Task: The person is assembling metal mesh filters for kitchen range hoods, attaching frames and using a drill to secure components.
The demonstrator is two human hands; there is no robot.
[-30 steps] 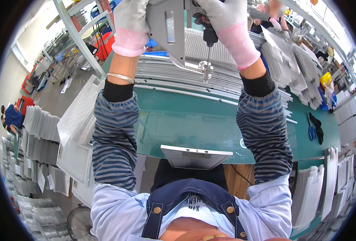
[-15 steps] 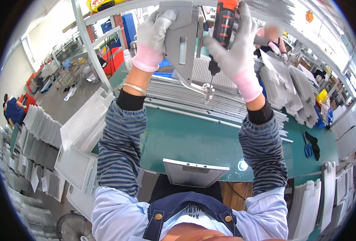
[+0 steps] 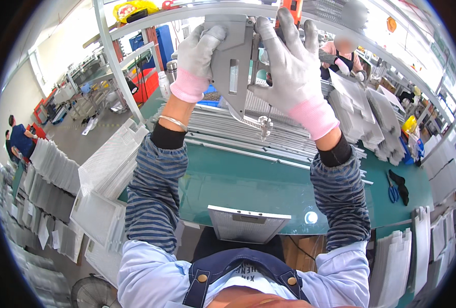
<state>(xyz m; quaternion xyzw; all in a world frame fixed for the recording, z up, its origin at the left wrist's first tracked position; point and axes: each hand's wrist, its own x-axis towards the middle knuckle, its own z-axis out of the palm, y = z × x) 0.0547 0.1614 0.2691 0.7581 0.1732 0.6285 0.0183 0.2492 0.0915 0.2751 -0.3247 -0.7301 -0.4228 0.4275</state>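
Note:
My left hand, in a white glove with a pink cuff, grips the left side of a tall grey metal housing with a long slot in it. At its lower tip is a small clear-and-metal nosepiece. My right hand, gloved likewise, is open with fingers spread upward. Behind those fingers hangs an orange and black electric screwdriver, mostly hidden by the hand; I cannot tell whether they touch. A perforated metal panel leans against the table's near edge, in front of my body.
Long thin metal strips lie across the green table. Blue-handled scissors rest at the right. Stacked metal panels stand at left, with more stacks at right. A co-worker stands beyond. A fan is at lower left.
My right hand has opened and come slightly down and nearer, its fingers spreading in front of the screwdriver. The screwdriver sits higher. My left hand stays on the grey housing.

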